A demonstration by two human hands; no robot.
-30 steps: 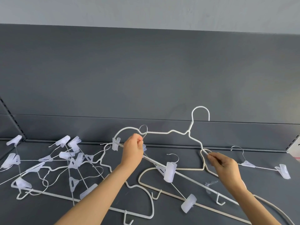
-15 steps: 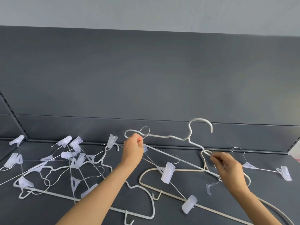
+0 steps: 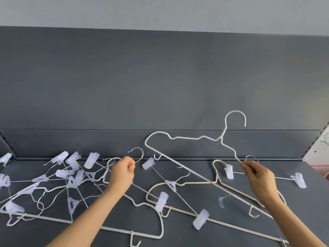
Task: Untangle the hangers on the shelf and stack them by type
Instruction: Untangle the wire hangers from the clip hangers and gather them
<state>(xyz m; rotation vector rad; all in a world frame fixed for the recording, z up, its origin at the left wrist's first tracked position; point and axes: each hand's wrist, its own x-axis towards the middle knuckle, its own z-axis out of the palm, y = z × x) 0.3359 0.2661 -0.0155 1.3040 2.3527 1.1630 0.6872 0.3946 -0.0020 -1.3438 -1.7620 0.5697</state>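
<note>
My right hand [image 3: 259, 177] pinches the right shoulder of a white coated hanger [image 3: 187, 138], which stands lifted and tilted above the dark shelf [image 3: 204, 234], hook up. My left hand [image 3: 122, 172] pinches the thin metal hook of a clip hanger [image 3: 138, 154]; its wire bar with translucent clips [image 3: 161, 201] runs down to the right. A tangle of clip hangers [image 3: 71, 177] lies at the left. A cream hanger [image 3: 178, 186] and another white hanger [image 3: 147, 207] lie flat under the lifted one.
A separate clip hanger [image 3: 299, 180] lies at the right behind my right hand. A loose clear clip [image 3: 221, 200] sits on the shelf. The grey back panel [image 3: 160, 82] rises behind; slotted uprights [image 3: 318, 139] stand at both sides.
My right hand has raised the white hanger up and to the right, and its left end has come away from my left hand. My left hand now holds only the clip hanger's hook.
</note>
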